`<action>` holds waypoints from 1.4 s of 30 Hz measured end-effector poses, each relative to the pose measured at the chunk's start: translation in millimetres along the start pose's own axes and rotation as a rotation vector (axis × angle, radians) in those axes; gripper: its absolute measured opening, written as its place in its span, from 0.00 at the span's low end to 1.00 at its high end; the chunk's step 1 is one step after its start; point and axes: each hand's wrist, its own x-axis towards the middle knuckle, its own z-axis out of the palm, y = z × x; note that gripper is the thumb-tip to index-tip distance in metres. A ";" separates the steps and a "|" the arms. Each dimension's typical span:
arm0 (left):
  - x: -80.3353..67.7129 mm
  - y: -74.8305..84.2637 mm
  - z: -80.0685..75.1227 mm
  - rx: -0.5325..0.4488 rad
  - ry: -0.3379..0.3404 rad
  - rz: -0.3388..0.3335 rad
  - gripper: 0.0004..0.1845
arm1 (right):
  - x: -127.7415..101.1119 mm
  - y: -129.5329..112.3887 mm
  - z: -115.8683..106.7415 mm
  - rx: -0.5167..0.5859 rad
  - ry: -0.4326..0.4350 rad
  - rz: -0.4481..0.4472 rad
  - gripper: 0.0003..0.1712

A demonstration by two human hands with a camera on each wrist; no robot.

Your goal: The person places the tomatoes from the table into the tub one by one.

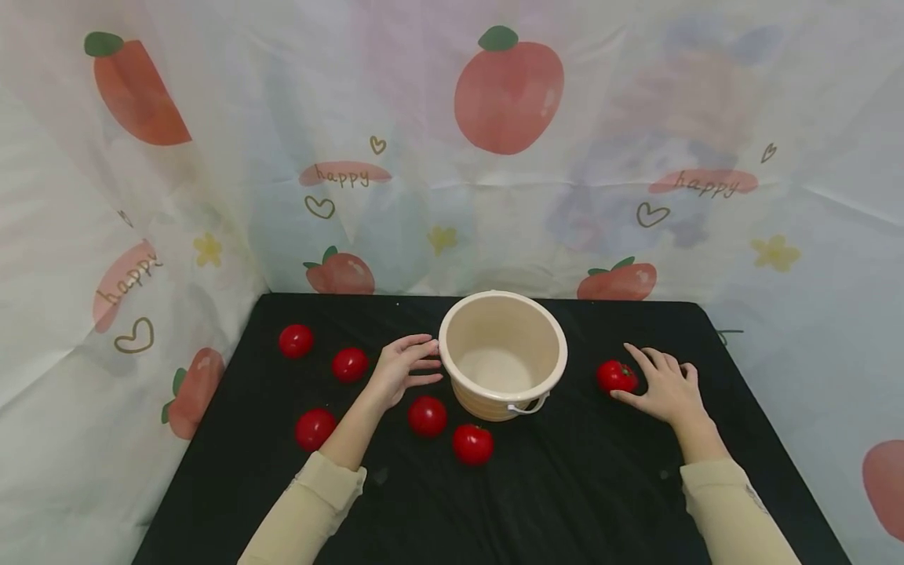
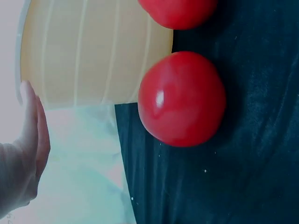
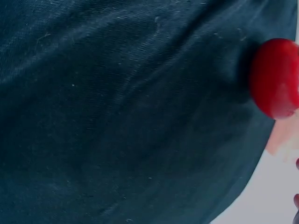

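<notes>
From the head view, the cream bucket point(image 1: 502, 355) was seen to be empty, so the work was judged to be barely begun: all six red tomatoes were lying on the black cloth point(image 1: 579, 486) and none had been put inside. The left hand point(image 1: 399, 366) was held beside the bucket's left wall with its fingers fairly straight and spread toward the rim, nothing being gripped (whether the fingertips actually touched the wall could not be told). A tomato point(image 1: 349, 364) lay just to the outer side of that hand, another point(image 1: 427, 415) just below it towards the person, and three more point(image 1: 296, 340), point(image 1: 315, 428), point(image 1: 472, 444) lay farther off. The right hand point(image 1: 662, 384) was laid flat and open on the cloth, with the sixth tomato point(image 1: 616, 376) cradled between thumb and forefinger, touched but not yet enclosed. From the left wrist view, the ribbed bucket wall point(image 2: 93, 51) was shown ahead of the hand's edge point(image 2: 32, 140), which stood apart from it, and one tomato point(image 2: 181, 99) rested on the cloth close by the wall, with part of a second point(image 2: 180, 11) beyond it. From the right wrist view, mostly dark cloth point(image 3: 117, 116) was shown, with the tomato point(image 3: 274, 77) at the frame's edge; the fingers were hardly seen there, so the grip could not be judged from that view.
</notes>
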 end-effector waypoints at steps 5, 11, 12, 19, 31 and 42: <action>4.7 1.0 3.0 0.010 -0.034 -0.036 0.21 | 3.7 0.1 3.4 -0.005 -0.051 0.014 0.53; 8.0 1.3 6.1 0.019 -0.045 -0.059 0.21 | 8.8 0.0 8.1 -0.021 -0.143 0.013 0.52; 8.6 1.0 6.7 0.021 -0.044 -0.062 0.21 | 9.2 -0.2 9.0 -0.022 -0.158 0.014 0.52; 12.7 -2.6 9.0 0.019 -0.039 -0.082 0.23 | 10.8 -2.5 15.8 0.009 -0.179 0.042 0.52; 16.6 -6.1 7.5 -0.024 -0.042 -0.113 0.22 | 9.2 -3.6 22.8 -0.006 -0.137 0.036 0.50; 18.4 -7.1 5.8 -0.018 -0.063 -0.110 0.22 | 19.9 -9.3 3.4 -0.069 0.028 -0.045 0.48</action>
